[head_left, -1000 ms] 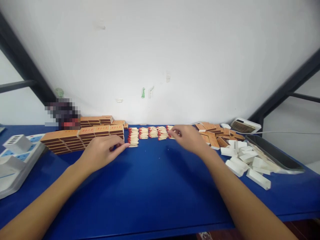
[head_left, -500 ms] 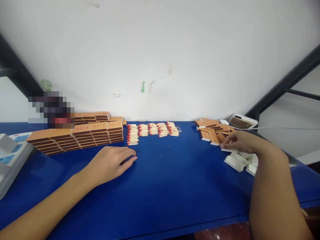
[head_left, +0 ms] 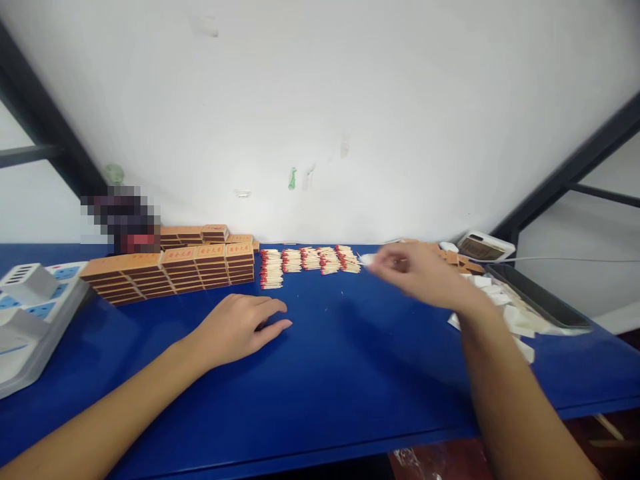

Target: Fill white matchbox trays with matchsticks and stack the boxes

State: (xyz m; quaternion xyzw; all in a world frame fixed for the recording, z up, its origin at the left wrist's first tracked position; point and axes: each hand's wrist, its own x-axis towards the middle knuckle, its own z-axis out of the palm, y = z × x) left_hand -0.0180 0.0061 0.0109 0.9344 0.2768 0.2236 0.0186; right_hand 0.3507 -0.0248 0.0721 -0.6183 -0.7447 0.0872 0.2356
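Note:
My left hand lies flat on the blue table, fingers stretched out, holding nothing, just in front of the nearest bundle of red-tipped matches. Several such bundles lie in a row along the wall. My right hand is blurred by motion above the table, right of the match row; something small and white shows at its fingertips, a white inner tray by its look. Behind it lie orange matchbox sleeves and white inner trays.
A stacked block of orange matchboxes stands at the left, with more behind it. A white power strip sits at the far left. At the right are a dark tray and a white device with a cable. Black frame bars flank both sides.
My right hand went from the match row to the white tray pile and has now swung back left toward the matches with something white. My left hand slid slightly toward me and flattened.

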